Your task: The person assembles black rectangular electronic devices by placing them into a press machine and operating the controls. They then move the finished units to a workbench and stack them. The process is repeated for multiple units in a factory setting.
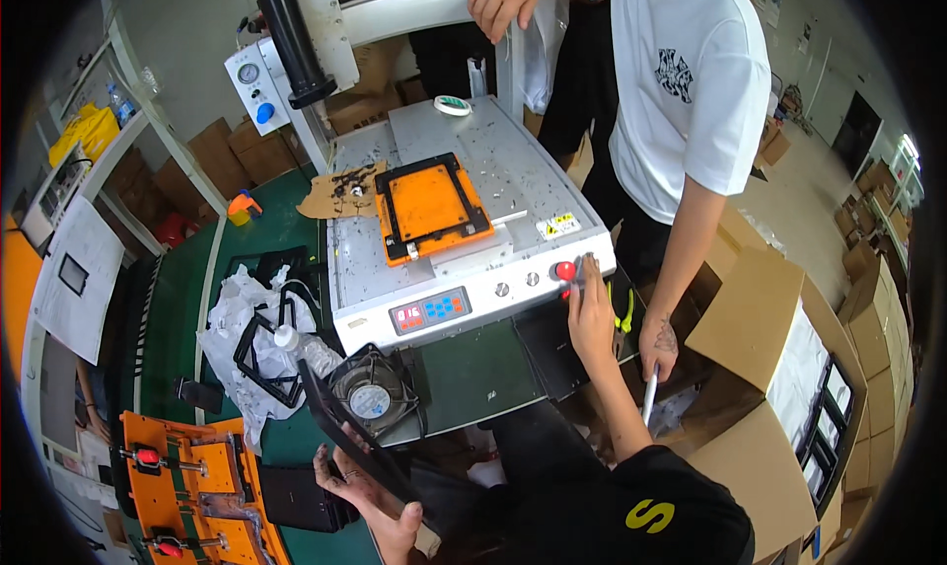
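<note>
My left hand (367, 494) grips a thin black panel (345, 432), seen nearly edge-on and tilted; its face is hidden from me. My right hand (592, 318) reaches to the front of a white-and-grey bench machine (473, 306), fingers stretched out beside its round red button (565, 271). I cannot tell whether a finger presses anything there. On the machine's bed, an orange fixture (434, 210) carries a black rectangular frame (400, 192). A display panel (430, 310) with blue and red keys sits on the machine's front.
A black fan (373, 392), a clear bottle (308, 348) and black frames (258, 353) on white plastic lie at left. Orange clamp fixtures (212, 486) stand lower left. A co-worker (681, 101) in white stands at right by an open carton (745, 313). A black cylinder (291, 37) hangs above the bed.
</note>
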The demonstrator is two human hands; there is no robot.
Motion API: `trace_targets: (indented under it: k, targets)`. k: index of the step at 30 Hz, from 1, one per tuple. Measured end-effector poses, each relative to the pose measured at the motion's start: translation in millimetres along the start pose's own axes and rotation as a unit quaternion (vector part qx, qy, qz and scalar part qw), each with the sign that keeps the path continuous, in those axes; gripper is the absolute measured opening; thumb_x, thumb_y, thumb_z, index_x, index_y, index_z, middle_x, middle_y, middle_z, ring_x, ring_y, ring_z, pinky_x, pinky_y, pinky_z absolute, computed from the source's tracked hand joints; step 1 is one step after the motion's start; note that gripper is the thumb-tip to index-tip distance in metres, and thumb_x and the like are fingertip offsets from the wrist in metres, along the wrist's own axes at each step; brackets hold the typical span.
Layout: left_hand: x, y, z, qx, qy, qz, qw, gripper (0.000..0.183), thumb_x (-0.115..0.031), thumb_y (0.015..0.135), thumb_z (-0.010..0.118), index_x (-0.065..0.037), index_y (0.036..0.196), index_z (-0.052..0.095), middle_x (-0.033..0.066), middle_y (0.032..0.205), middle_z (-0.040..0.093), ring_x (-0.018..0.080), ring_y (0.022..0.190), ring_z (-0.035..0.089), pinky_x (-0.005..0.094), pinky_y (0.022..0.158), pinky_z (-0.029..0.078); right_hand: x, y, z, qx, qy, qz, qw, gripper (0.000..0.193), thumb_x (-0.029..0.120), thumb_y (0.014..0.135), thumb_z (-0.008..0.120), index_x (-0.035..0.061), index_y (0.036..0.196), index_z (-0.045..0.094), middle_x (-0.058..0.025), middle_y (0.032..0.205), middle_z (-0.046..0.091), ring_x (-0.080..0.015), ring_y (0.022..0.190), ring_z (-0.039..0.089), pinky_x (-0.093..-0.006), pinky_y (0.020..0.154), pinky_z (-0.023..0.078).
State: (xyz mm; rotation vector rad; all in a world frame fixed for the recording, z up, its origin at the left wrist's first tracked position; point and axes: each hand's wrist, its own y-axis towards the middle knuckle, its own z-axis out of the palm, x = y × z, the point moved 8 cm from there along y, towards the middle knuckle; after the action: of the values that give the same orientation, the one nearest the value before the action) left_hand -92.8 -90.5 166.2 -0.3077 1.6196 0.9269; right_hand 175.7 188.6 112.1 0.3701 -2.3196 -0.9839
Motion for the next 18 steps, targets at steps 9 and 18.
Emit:
trace_targets:
  k: [9,18]
  targets:
    - [-2.2,-7.2,51.2,0.063,0.061,-0.061,0.994,0.104,-0.04,0.068,0.077,-0.004,0.139,0.01,0.0216,0.133,0.035,0.0306,0.123,0.036,0.0405,0.105,0.025,22.1,0.0,-3.4,0.049,-0.094,-0.057,0.993,0.064,0.025,0.085,0.062,-0.0097,0.133,0.036,-0.0327,0.116,0.054,-0.0431,0.107,0.054,-0.0448,0.093,0.043]
    - [-17.4,-33.4,93.8,0.188,0.148,0.033,0.97,0.1,-0.015,0.063,0.08,0.005,0.135,0.013,0.0209,0.13,0.033,0.0292,0.119,0.038,0.0402,0.103,0.03,19.9,52.2,5.9,0.15,-0.139,-0.085,0.975,0.067,0.045,0.093,0.043,-0.0094,0.131,0.04,-0.0257,0.077,0.065,-0.0362,0.09,0.063,-0.0432,0.106,0.03]
